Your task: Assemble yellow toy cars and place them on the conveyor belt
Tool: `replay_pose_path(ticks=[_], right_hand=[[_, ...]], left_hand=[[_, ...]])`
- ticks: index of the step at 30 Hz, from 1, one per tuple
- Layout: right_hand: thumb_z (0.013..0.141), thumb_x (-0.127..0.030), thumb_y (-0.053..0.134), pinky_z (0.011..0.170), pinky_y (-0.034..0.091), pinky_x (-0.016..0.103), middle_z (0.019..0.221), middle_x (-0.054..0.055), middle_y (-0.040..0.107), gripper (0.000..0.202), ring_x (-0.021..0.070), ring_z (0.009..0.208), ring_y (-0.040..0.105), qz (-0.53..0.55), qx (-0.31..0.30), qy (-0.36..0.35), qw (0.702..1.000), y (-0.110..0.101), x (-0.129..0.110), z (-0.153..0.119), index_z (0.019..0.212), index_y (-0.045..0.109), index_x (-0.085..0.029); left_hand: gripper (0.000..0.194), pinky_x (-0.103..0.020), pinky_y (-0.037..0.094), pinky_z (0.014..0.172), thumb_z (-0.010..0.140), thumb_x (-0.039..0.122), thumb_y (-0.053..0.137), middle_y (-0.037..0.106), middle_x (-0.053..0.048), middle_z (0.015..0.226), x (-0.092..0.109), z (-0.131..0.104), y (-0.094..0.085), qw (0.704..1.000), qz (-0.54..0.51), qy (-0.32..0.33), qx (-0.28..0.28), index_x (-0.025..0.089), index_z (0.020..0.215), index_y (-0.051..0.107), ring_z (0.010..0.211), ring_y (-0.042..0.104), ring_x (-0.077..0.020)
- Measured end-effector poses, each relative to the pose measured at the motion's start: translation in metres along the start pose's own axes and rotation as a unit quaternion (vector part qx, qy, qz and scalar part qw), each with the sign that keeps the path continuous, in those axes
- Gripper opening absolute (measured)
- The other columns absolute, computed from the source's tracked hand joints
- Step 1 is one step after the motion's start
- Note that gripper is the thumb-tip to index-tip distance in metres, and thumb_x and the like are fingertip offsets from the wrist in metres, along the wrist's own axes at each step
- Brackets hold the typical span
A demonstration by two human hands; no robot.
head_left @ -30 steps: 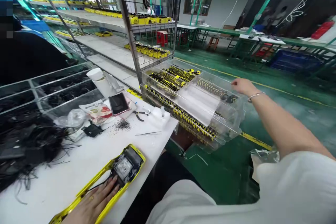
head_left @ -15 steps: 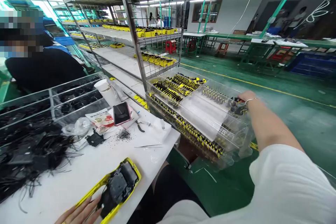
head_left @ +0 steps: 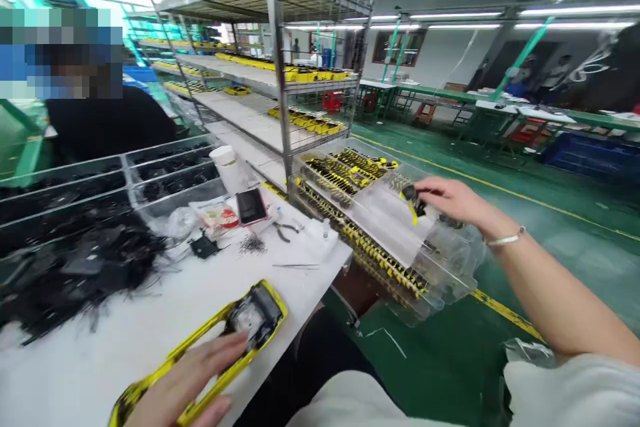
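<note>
On the white table at the front, a yellow toy car body shell (head_left: 270,293) lies with its hollow side up. My left hand (head_left: 185,373) rests over it, fingers stretched across the opening and thumb along the near side. Part of a black insert shows inside the shell, partly hidden by my fingertips. Off to the right, my right hand (head_left: 447,200) pinches a small black and yellow part (head_left: 411,203) above a clear plastic tray (head_left: 320,207). Rows of similar black and yellow parts fill that tray, beside a white sheet (head_left: 383,220).
Black parts (head_left: 95,273) heap at the table's left, before a divided clear bin (head_left: 130,180). Pliers (head_left: 285,232), a phone (head_left: 251,205), tweezers (head_left: 295,265) and a white cup (head_left: 227,167) lie or stand behind the shell. A metal rack (head_left: 280,47) holds yellow car bodies. A co-worker (head_left: 105,123) sits at left.
My right hand has lifted a black and yellow part from the tray's far right and moved left with it. My left hand has slid farther up over the car body shell.
</note>
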State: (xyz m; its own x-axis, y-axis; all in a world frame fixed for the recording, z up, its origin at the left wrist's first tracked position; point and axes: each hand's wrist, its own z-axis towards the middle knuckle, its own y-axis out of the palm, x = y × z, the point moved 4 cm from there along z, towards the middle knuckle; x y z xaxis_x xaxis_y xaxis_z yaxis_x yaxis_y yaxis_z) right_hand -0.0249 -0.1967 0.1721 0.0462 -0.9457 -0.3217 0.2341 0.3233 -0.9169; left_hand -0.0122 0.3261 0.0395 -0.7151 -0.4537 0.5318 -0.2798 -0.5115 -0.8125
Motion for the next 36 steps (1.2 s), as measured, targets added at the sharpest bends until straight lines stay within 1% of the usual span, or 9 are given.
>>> replay_pose_path(ticks=[3,8,13,20,24,28,30,32,36], right_hand=[[0.094,-0.013,0.042,0.082,0.047,0.029,0.103,0.007,0.067,0.033,0.0158,0.092,0.061,0.073,-0.124,-0.291,0.946,0.060,-0.144,-0.011,0.116,0.065,-0.021],[0.091,-0.006,0.047,0.071,0.048,0.031,0.095,0.006,0.066,0.031,0.0178,0.083,0.057,0.111,-0.158,-0.516,0.835,0.149,-0.298,-0.037,0.117,0.058,-0.018],[0.093,-0.014,0.052,0.090,0.052,0.040,0.114,0.012,0.062,0.031,0.0223,0.107,0.057,0.216,0.023,-0.433,0.875,0.200,-0.342,-0.038,0.123,0.053,-0.016],[0.090,-0.022,0.057,0.105,0.044,0.052,0.144,0.017,0.042,0.054,0.0304,0.134,0.040,0.205,-0.047,-0.421,0.882,0.239,-0.370,-0.061,0.141,0.039,-0.019],[0.090,-0.023,0.060,0.106,0.042,0.051,0.137,0.014,0.048,0.048,0.0287,0.130,0.043,0.234,-0.064,-0.424,0.873,0.246,-0.372,-0.048,0.135,0.044,-0.021],[0.087,-0.024,0.066,0.098,0.048,0.042,0.123,0.011,0.058,0.043,0.0235,0.116,0.054,0.278,-0.115,-0.431,0.851,0.251,-0.372,-0.022,0.127,0.050,-0.022],[0.082,-0.024,0.070,0.092,0.049,0.040,0.117,0.010,0.062,0.050,0.0241,0.108,0.057,0.252,-0.149,-0.431,0.854,0.254,-0.378,-0.010,0.127,0.048,-0.019],[0.077,-0.023,0.073,0.084,0.050,0.040,0.110,0.011,0.064,0.057,0.0264,0.100,0.060,0.169,-0.199,-0.426,0.866,0.258,-0.391,-0.002,0.127,0.047,-0.017],[0.072,-0.021,0.070,0.071,0.044,0.038,0.093,0.012,0.066,0.054,0.0300,0.086,0.061,-0.045,-0.271,-0.448,0.851,0.268,-0.422,0.000,0.123,0.052,-0.013]], left_hand=[[0.052,-0.032,0.050,0.105,0.092,0.044,0.052,0.049,-0.007,0.144,0.031,0.011,0.007,0.931,-0.313,-0.189,-0.020,0.033,0.141,0.043,0.122,0.058,-0.0202],[0.052,-0.031,0.054,0.086,0.082,0.048,0.067,0.064,-0.010,0.114,0.046,0.015,0.015,0.776,-0.578,-0.235,-0.092,0.021,0.126,0.057,0.098,0.065,-0.0188],[0.039,-0.027,0.053,0.084,0.081,0.041,0.070,0.065,-0.007,0.107,0.026,-0.041,0.011,0.664,-0.662,-0.318,0.140,0.017,0.112,0.064,0.089,0.064,-0.0135],[0.042,-0.020,0.050,0.080,0.076,0.038,0.076,0.064,-0.006,0.112,0.027,-0.077,0.023,0.573,-0.639,-0.343,0.382,0.018,0.110,0.060,0.094,0.059,-0.0109],[0.044,-0.026,0.049,0.090,0.080,0.042,0.070,0.061,-0.007,0.117,0.025,-0.081,0.023,0.584,-0.626,-0.330,0.397,0.018,0.114,0.055,0.105,0.057,-0.0154],[0.044,-0.031,0.047,0.092,0.085,0.044,0.061,0.057,-0.011,0.123,0.010,-0.096,0.002,0.768,-0.436,-0.333,0.330,0.017,0.120,0.057,0.107,0.056,-0.0184],[0.045,-0.030,0.047,0.088,0.086,0.044,0.059,0.055,-0.012,0.123,-0.011,-0.109,-0.011,0.815,-0.288,-0.372,0.338,0.017,0.121,0.057,0.105,0.055,-0.0182],[0.048,-0.029,0.048,0.077,0.087,0.047,0.055,0.058,-0.011,0.114,-0.036,-0.117,-0.014,0.794,-0.267,-0.426,0.342,0.015,0.121,0.055,0.092,0.057,-0.0165],[0.048,-0.026,0.042,0.054,0.086,0.060,0.043,0.059,-0.003,0.068,-0.067,-0.107,0.013,0.738,-0.461,-0.443,0.217,0.015,0.092,0.055,0.058,0.055,-0.0133]])
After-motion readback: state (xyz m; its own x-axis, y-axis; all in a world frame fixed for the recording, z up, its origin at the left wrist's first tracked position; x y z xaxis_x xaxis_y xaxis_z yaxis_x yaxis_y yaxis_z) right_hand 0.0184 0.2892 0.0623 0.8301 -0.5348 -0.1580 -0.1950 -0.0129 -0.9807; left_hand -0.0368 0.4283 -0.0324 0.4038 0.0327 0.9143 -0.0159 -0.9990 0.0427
